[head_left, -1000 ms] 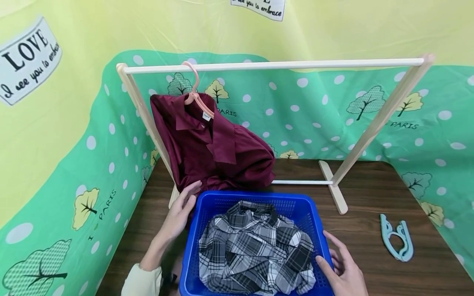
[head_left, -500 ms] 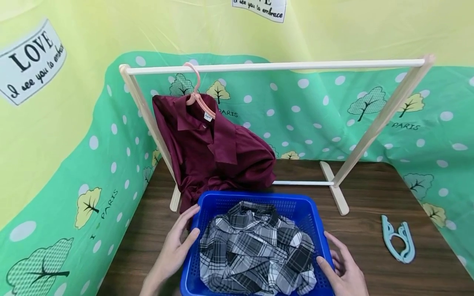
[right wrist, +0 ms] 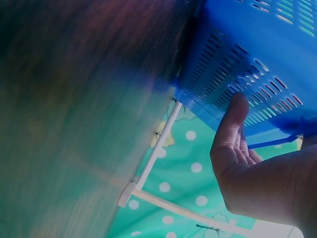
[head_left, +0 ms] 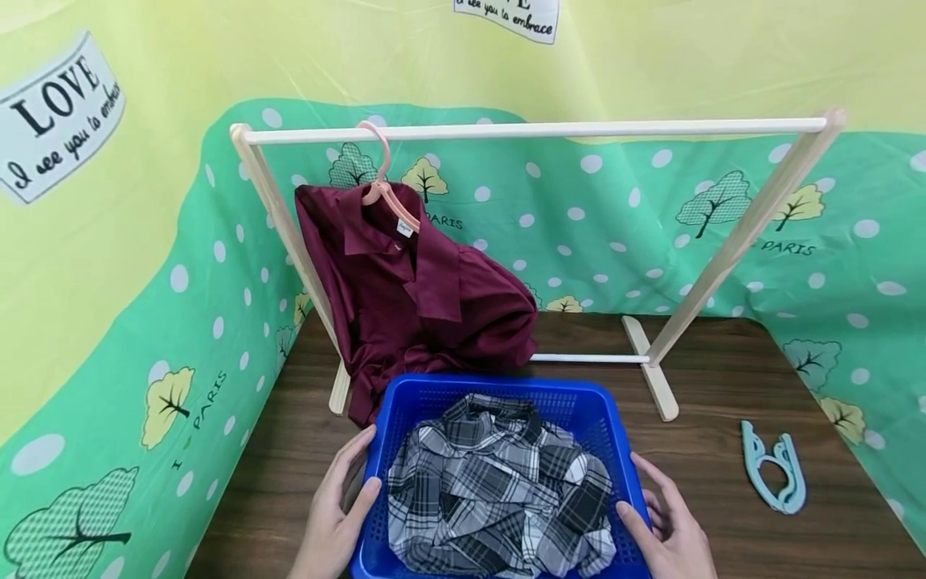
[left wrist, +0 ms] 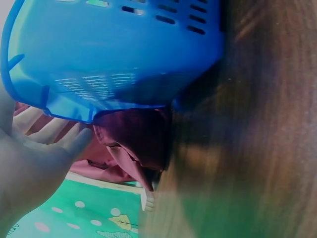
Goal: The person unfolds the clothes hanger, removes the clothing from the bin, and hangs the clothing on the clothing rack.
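- I see the right hand [head_left: 674, 521] pinching the basket [head_left: 499, 381], presumably steadying it.
- The left hand [head_left: 333, 507], loose-fingered, just touches its side.
- Basket walls corral the shirt [head_left: 492, 478].

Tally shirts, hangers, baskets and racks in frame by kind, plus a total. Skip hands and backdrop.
Shirts: 2 (maroon shirt, plaid shirt)
Hangers: 2 (pink hanger on the rail; light-blue hanger, apparently folded)
Baskets: 1 (blue basket)
Racks: 1 (garment rack)
Total: 6
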{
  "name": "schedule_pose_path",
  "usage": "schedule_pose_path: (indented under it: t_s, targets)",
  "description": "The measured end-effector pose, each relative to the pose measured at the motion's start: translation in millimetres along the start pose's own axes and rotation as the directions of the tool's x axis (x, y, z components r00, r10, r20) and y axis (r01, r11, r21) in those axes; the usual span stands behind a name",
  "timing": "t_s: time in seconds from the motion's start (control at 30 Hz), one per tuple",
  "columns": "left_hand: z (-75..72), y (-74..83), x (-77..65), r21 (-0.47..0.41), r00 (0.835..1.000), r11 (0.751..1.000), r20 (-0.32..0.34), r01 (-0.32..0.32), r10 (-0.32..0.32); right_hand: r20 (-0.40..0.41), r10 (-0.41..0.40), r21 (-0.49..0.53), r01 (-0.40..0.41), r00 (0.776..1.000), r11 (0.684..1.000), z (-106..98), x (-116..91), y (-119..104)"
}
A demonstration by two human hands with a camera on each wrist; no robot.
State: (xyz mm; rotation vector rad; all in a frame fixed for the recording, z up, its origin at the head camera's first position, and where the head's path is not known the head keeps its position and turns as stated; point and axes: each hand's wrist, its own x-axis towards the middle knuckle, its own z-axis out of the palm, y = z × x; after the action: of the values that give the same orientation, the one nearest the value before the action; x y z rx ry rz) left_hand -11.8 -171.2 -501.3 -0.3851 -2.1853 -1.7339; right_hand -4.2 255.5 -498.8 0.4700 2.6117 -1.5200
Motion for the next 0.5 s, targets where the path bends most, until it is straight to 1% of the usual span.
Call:
schedule_pose_path:
  t_s: [0.1, 0.17, 0.23, 0.3, 0.4, 0.5]
  targets:
    - [2.9, -1.2, -2.5, -0.003, 0.999, 0.999, -0.010, 0.046, -0.046, -0.004, -0.007, 0.014, 0.007, 1.000, 1.000, 0.3, -0.2, 0.2]
    - [4.7, -3.4, -4.4, 0.029, 0.997, 0.997, -0.016, 0.075, -0.074, -0.009, -0.009, 0.023, 0.010, 1.000, 1.000, 0.7, -0.4, 0.1]
    - [6.3, -6.2, -6.8, 0.045, 0.994, 0.993, -0.030, 0.107, -0.105, -0.005, -0.002, 0.035, 0.002, 1.000, 0.999, 0.9, -0.4, -0.1]
    - [7.4, -9.1, -9.0, 0.038, 0.990, 0.990, -0.043, 0.132, -0.131, 0.000, 0.009, 0.045, -0.009, 1.000, 0.999, 1.2, -0.4, -0.5]
    - [7.8, -13.2, -11.2, -0.009, 0.992, 0.993, -0.057, 0.115, -0.116, 0.016, 0.037, 0.052, -0.037, 0.999, 0.998, 1.4, -0.1, -0.9]
    - [7.1, -16.4, -11.4, -0.048, 0.996, 0.996, -0.042, 0.079, -0.081, 0.014, 0.031, 0.057, -0.031, 0.999, 0.998, 1.7, -0.4, -0.6]
